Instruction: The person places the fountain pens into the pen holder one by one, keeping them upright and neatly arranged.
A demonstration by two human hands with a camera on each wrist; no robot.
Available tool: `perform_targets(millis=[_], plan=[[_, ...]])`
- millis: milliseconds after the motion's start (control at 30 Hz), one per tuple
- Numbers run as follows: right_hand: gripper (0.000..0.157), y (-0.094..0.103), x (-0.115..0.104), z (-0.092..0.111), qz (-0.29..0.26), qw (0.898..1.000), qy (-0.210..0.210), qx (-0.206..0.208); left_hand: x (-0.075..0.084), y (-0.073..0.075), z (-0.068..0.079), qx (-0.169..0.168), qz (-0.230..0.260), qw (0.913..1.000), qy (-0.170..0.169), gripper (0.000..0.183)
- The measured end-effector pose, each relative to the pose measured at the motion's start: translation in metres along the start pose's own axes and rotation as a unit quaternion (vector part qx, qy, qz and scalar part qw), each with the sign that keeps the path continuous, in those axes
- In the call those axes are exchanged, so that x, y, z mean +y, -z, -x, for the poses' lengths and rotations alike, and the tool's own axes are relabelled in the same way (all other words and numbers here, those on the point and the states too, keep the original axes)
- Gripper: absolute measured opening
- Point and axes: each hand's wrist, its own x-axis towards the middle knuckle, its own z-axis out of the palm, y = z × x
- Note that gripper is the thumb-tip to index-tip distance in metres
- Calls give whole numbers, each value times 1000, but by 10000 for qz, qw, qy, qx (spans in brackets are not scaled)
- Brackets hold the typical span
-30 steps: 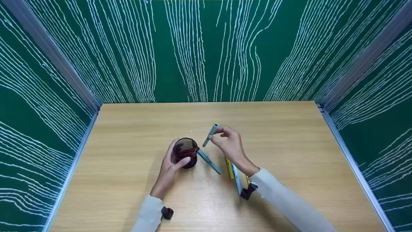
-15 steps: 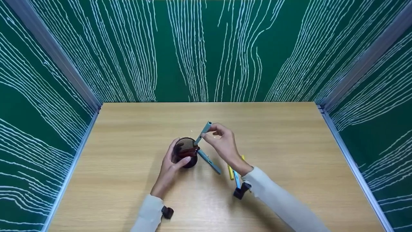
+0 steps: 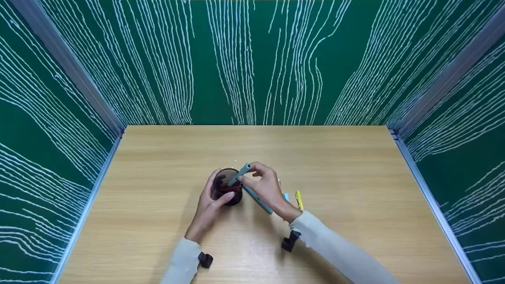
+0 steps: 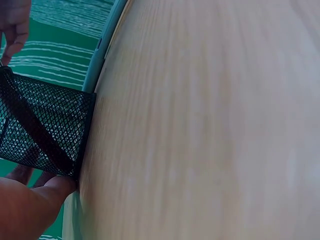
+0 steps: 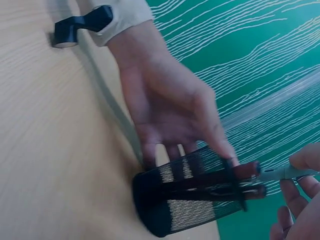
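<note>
My left hand point(image 3: 209, 204) grips a black mesh pen cup point(image 3: 232, 199) on the table, its fingers and thumb round the sides. Dark red pens point(image 5: 247, 170) stand inside the cup, as the right wrist view shows. Between thumb and fingers, my right hand point(image 3: 267, 190) pinches a teal pen point(image 3: 241, 172). That pen slants with its lower end at the mouth of the cup; the right wrist view puts its tip beside the tops of the red pens. Another teal pen point(image 3: 258, 200) lies on the table just right of the cup, partly under my right hand.
Beyond my right wrist, a yellow pen point(image 3: 299, 200) and a light blue pen point(image 3: 286, 196) lie on the wooden table point(image 3: 165, 165), partly hidden by the forearm. Green panels point(image 3: 260, 63) with white wavy lines enclose the back and sides.
My right hand has carried the teal pen left and down, from beside the cup to its mouth. The left hand and cup have stayed in place.
</note>
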Motion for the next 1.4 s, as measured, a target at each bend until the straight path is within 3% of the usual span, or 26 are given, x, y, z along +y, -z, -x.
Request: perform_targets(millis=[267,533,900,1400], plan=[[10,-3,13,4,204,9997,-19,-96,-1,0,0,0,78,9999,-87,87],[33,3,16,7,274,9993,-108,-215,-2,1,-1,24,61,9999,-83,87],[32,40,30,19,344,9991,-231,-33,-4,0,-1,-75,483,9988,-74,89],[33,80,56,45,689,9933,-902,237,-5,0,1,-55,397,9992,-40,90]])
